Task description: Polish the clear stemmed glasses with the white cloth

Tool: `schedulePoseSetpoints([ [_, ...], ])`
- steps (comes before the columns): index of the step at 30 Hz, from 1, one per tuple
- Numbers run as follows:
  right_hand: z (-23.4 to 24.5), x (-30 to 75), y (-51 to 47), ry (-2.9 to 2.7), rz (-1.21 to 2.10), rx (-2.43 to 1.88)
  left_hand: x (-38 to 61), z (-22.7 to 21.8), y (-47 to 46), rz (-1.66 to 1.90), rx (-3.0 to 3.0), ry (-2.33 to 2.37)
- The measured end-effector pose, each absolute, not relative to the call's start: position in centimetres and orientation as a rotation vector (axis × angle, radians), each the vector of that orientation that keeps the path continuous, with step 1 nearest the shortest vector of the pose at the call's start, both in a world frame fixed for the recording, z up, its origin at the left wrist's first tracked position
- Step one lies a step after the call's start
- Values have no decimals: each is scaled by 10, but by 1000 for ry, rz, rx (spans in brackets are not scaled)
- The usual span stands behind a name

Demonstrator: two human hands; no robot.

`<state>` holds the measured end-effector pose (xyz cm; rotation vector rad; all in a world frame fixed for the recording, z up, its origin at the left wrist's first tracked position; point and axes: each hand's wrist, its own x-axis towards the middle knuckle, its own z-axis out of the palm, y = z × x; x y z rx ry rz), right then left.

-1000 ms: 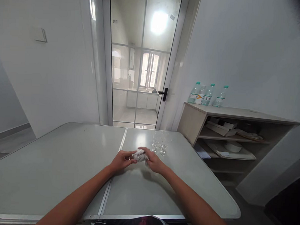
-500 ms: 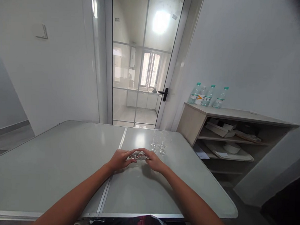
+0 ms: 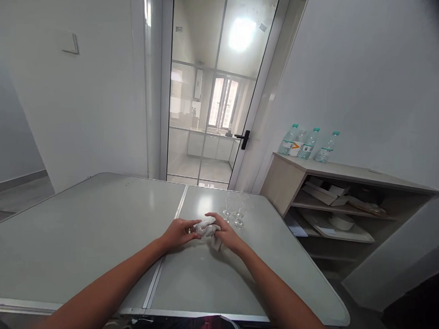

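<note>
I saw the left hand clamped on a glass, the right hand gripping the cloth against it; beyond the cloth, other glasses stood on the desk.

Left hand holds clear item, probably a glass; right hand has white cloth against it. Stemware beyond, on table.

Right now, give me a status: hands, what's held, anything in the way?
Left hand: gripping clear object, mostly hidden. Right hand: holding white cloth, end hanging. Possible obstacle: clear glasses standing just beyond right hand.
</note>
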<state>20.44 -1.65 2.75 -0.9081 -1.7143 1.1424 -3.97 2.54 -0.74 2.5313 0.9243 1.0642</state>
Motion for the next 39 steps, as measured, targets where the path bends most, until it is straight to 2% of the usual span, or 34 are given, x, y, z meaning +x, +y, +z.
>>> schedulePoseSetpoints([
  [3, 17, 195, -17, -1869, 891, -896, -37, -5, 21, 973, 2353, 916],
  [11, 15, 186, -23, -1881, 643, -792, -35, 6, 20, 857, 1624, 817],
  [18, 11, 179, -24, -1723, 691, -759, -34, 9, 13, 767, 1430, 708],
  [39, 3, 174, -33, -1614, 723, -776, -31, 6, -1, 761, 1405, 787],
])
